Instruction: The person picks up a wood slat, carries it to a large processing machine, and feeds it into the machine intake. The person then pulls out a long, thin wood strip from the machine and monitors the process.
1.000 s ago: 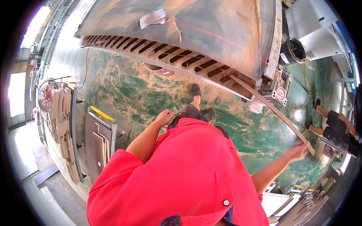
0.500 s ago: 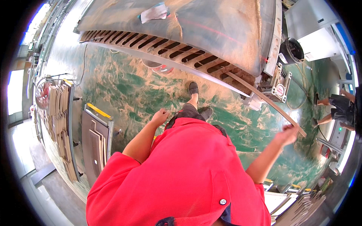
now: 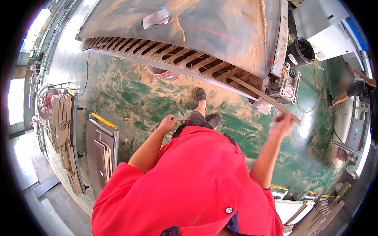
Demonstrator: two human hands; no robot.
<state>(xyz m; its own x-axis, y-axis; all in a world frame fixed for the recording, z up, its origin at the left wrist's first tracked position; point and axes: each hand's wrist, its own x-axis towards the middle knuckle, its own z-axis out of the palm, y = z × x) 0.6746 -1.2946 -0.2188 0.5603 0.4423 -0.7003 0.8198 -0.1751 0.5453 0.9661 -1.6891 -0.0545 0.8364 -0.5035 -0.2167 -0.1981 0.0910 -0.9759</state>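
Note:
A long, thin wooden strip (image 3: pixel 264 95) slants from the slotted front edge of a dusty metal machine table (image 3: pixel 220 43) out over the floor. My right hand (image 3: pixel 282 125) is closed on the strip near its outer end; the fingers are slightly blurred. The strip's other end rests on the brown slotted edge (image 3: pixel 179 55) of the table. My left hand (image 3: pixel 168 123) hangs beside my waist with its fingers curled in, and nothing shows in it.
Sawdust covers the green floor (image 3: pixel 141 104). Racks of boards (image 3: pixel 98 149) stand at left, more boards (image 3: pixel 319 216) at lower right. A black bucket (image 3: pixel 301 51) sits beside the table's right end. Under the slotted edge is a red-and-white container (image 3: pixel 167 74). Another person (image 3: pixel 354 88) is far right.
My right hand and the strip's outer end have moved left and toward the table. My left hand stays nearly still. The other person at far right has shifted away.

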